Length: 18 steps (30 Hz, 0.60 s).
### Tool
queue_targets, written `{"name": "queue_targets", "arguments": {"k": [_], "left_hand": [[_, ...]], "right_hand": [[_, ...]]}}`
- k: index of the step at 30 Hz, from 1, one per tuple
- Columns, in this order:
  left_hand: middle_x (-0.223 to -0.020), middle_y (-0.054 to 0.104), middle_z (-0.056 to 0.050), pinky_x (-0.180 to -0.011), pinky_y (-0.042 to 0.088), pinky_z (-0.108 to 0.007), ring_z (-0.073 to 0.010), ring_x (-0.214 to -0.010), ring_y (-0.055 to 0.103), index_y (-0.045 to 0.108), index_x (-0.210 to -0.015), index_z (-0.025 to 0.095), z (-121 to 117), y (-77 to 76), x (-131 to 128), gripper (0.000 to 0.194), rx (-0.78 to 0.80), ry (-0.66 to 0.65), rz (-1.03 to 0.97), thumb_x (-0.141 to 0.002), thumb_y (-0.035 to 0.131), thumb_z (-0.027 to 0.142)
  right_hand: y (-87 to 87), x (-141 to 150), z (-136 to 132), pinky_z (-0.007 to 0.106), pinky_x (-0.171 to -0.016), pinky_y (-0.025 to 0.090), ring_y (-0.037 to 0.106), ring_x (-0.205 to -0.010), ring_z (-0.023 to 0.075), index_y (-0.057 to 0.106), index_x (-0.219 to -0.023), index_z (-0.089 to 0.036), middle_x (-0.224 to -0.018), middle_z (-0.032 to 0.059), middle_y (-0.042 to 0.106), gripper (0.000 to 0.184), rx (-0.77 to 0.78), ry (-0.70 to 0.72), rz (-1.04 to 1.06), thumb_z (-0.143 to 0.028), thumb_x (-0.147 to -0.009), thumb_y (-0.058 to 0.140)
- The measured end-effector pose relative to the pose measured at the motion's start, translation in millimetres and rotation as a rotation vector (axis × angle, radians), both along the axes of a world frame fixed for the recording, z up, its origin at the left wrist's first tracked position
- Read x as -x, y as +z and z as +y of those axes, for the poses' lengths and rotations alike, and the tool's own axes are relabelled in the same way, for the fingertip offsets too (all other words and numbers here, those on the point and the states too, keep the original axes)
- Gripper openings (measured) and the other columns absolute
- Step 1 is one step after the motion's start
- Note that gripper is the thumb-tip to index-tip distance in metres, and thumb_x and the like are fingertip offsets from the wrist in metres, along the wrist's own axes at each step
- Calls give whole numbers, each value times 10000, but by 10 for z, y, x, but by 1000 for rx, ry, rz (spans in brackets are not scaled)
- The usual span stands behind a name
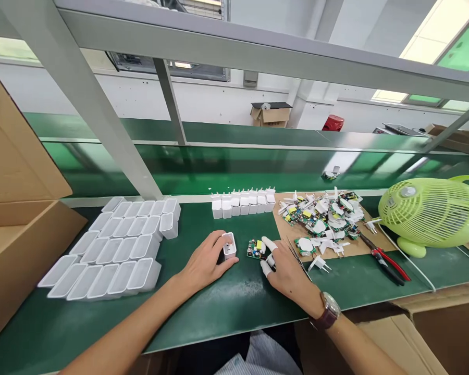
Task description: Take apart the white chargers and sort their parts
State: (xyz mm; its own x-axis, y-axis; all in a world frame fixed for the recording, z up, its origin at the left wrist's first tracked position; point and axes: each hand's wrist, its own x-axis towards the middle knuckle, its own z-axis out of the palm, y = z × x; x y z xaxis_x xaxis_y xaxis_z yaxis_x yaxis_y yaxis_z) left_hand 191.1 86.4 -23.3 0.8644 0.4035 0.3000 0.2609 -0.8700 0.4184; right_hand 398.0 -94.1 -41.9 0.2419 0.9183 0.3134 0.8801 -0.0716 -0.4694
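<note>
My left hand [208, 256] has thumb and fingers closed around a small white plastic housing [230, 252], its open end facing up. Just to the right, my right hand [287, 268] pinches a small green circuit board [254, 249] with a yellow component and a white part under the fingers. White finger cots cover its thumb and index finger. A pair of thin tweezers [296, 253] runs along the outer side of this hand; whether it is gripped is hidden. Board and housing are apart, both low over the green bench [234, 312].
Rows of white housings [113, 250] stand at left beside a cardboard box [31, 250]. Several assembled white plugs [243, 202] line the back. At right, circuit boards [324, 216] are heaped on cardboard, near red-handled pliers [386, 263] and a green fan [433, 213]. A shelf frame [258, 39] crosses overhead.
</note>
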Motion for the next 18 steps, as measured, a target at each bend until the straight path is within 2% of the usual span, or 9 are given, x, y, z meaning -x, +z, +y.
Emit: {"name": "queue_targets", "arguments": {"k": [4,8,11,14,18], "left_hand": [[-1430,547,-145,-1003,581,-477,-324,-1255,620,363,-1491,257,-3,-102,51,675,139,27,-72,-941,712,435],[-1554,455,-158,-1129,518,-527,-349,-1371,557,238,-1597,293,11,-88,103,932,306,32,-108,-873,788,495],[-1574,440,-173,-1186,464,-555,-360,-1423,514,208,-1615,278,10,-65,117,984,378,-8,-131,-858,811,453],[-1528,511,-156,-1174,478,-545,-332,-1392,551,201,-1619,276,-1,-68,121,913,412,-4,-148,-901,761,336],[-1486,556,-142,-1130,517,-521,-317,-1314,608,260,-1598,276,16,-84,134,813,381,80,-171,-921,709,255]], "right_hand": [[13,4,110,517,-939,573,623,-1099,324,542,-1392,-166,-1138,131,675,539,-67,-3,64,-187,-855,590],[217,-10,275,515,-971,560,619,-1127,315,550,-1378,-176,-1191,139,647,522,-190,-35,68,-224,-861,606],[417,2,451,512,-987,555,612,-1154,306,536,-1401,-191,-1211,133,624,516,-306,9,72,-245,-894,609],[553,37,629,484,-992,561,632,-1148,281,550,-1392,-214,-1222,118,625,482,-368,96,111,-236,-914,610],[524,69,761,466,-1033,559,640,-1204,271,584,-1354,-216,-1283,118,636,435,-387,160,190,-202,-919,594]]}}
